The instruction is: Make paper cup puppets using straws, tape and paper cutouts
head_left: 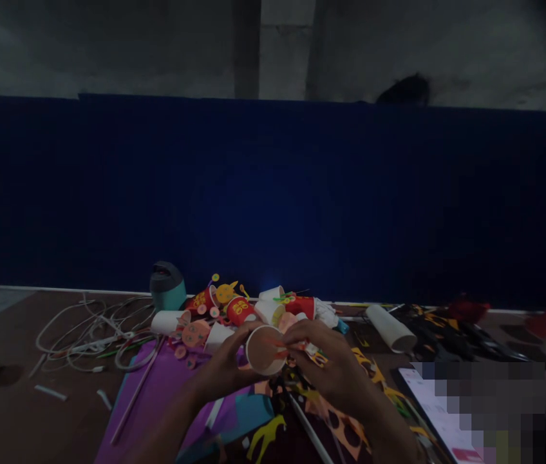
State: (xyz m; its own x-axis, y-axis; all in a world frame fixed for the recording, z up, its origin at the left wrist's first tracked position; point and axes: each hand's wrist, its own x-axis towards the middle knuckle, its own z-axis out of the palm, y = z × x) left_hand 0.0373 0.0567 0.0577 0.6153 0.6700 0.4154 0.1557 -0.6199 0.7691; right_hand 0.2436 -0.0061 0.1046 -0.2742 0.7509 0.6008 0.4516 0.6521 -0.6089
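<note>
A paper cup (pixel 259 359) with a white rim and a peach-coloured round end facing me is near the middle of the head view. My left hand (pixel 219 370) grips it from the left, thumb on top and fingers underneath. Over the cup's right side, my right hand (pixel 333 364) pinches a small orange-red piece (pixel 280 353); most of the piece is hidden by the fingers. Below the hands lie a yellow-green paper cut-out (pixel 267 437) and peach paper offcuts (pixel 333 422). A purple sheet (pixel 132 412) spreads under my left forearm.
Behind the hands are several red and white paper cups (pixel 241 310). White cables (pixel 94 335) and a teal-and-grey container (pixel 169 287) are at the left. A white paper roll (pixel 391 330), dark tools and a tablet-like device (pixel 440 415) lie at the right. A blue partition (pixel 273 193) borders the table.
</note>
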